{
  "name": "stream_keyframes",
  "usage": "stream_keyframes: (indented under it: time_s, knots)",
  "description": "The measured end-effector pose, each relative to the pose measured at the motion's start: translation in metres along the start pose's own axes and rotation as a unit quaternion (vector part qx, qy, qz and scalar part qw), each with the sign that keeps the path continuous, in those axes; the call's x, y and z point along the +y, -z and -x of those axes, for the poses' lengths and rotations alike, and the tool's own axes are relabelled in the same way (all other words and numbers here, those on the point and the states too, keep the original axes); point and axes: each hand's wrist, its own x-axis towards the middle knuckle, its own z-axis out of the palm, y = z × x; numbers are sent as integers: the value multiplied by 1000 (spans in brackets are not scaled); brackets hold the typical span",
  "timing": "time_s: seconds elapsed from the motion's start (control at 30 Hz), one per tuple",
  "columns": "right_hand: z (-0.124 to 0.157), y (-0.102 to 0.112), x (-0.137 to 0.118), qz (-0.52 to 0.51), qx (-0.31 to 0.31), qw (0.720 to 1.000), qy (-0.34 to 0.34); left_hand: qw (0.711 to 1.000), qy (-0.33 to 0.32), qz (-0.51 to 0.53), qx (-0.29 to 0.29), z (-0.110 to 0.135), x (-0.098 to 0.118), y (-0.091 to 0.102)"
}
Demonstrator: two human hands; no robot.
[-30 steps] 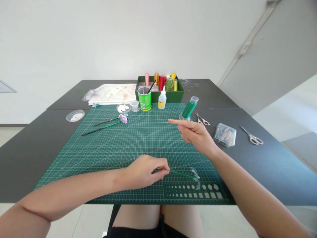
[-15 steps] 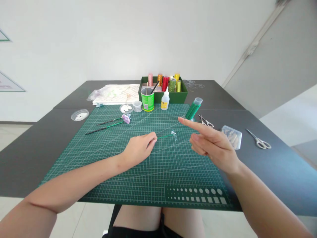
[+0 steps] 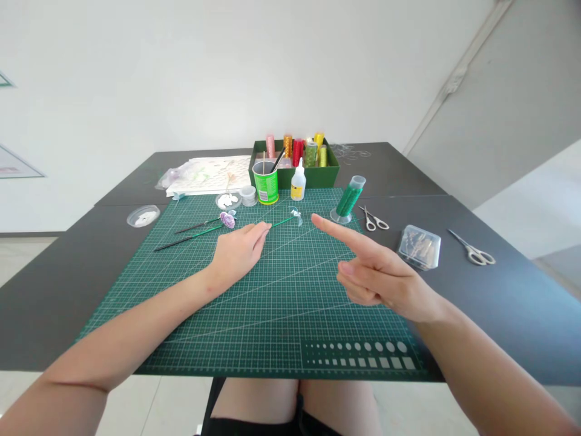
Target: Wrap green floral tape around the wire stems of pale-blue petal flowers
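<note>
My left hand (image 3: 242, 247) is closed in a pinch around the thin green stem (image 3: 284, 222), low over the cutting mat (image 3: 281, 309). At the stem's far end is a small pale blue flower (image 3: 296, 215), pointing right and away from me. My right hand (image 3: 376, 269) hovers over the mat's right side, index finger stretched towards the flower but apart from it. Its thumb and other fingers are curled together; what they hold, if anything, is too fine to see. Behind it a spool of green thread (image 3: 349, 198) leans on a clear round base.
Two scissors (image 3: 374, 219) (image 3: 474, 251) and a clear box (image 3: 420, 247) lie right. Two stems with a purple flower (image 3: 227, 219) rest left. At the back are a green can (image 3: 266, 183), a glue bottle (image 3: 298, 183), dishes of white pieces (image 3: 143, 216) and a thread box (image 3: 333, 175).
My left hand has moved away from me and slightly left, carrying the stem and flower. My right hand has shifted a little left, its index finger still stretched.
</note>
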Motion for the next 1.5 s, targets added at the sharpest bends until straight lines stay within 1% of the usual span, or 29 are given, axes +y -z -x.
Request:
stream_keyframes:
  time_s: [0.07, 0.13, 0.23, 0.3, 0.37, 0.43, 0.5, 0.57, 0.67, 0.73, 0.9, 1.07, 1.2, 1.3, 1.4, 1.5]
  knots:
    - [-1, 0, 1, 11, 10, 1000, 3, 1000, -14, -2, -8, 1, -2, -2]
    - [-3, 2, 0, 29, 28, 999, 14, 999, -27, 19, -27, 2, -2, -4]
    - [-4, 10, -1, 70, 65, 995, 31, 993, -48, 76, -81, 3, 1, -2]
    - [-4, 17, -3, 101, 99, 989, 45, 980, -72, 126, -133, 4, 6, 3]
    - [-3, 24, -5, 122, 137, 981, 60, 958, -104, 184, -196, 6, 12, 9]
    - [-3, 30, -6, 131, 171, 974, 69, 924, -145, 245, -256, 10, 20, 15]
    - [-4, 34, -7, 133, 197, 969, 72, 892, -184, 296, -287, 15, 27, 22]
    - [-6, 36, -5, 130, 215, 965, 73, 869, -223, 329, -295, 21, 34, 27]
    - [-13, 38, 1, 119, 234, 962, 77, 847, -268, 353, -292, 28, 43, 35]
    - [-17, 40, 7, 113, 240, 961, 77, 844, -282, 359, -281, 32, 48, 40]
    - [-25, 48, 21, 123, 230, 963, 61, 857, -294, 353, -235, 38, 55, 51]
    - [-30, 53, 29, 154, 220, 962, 39, 876, -303, 330, -178, 42, 57, 55]
    - [-32, 55, 34, 177, 210, 961, 20, 897, -325, 280, -107, 44, 57, 61]
    - [-34, 55, 35, 188, 202, 961, 7, 898, -376, 222, -61, 43, 56, 66]
    - [-34, 55, 35, 192, 194, 962, 7, 887, -427, 170, -43, 42, 56, 67]
    - [-33, 54, 33, 181, 199, 963, 11, 888, -443, 118, -40, 42, 55, 61]
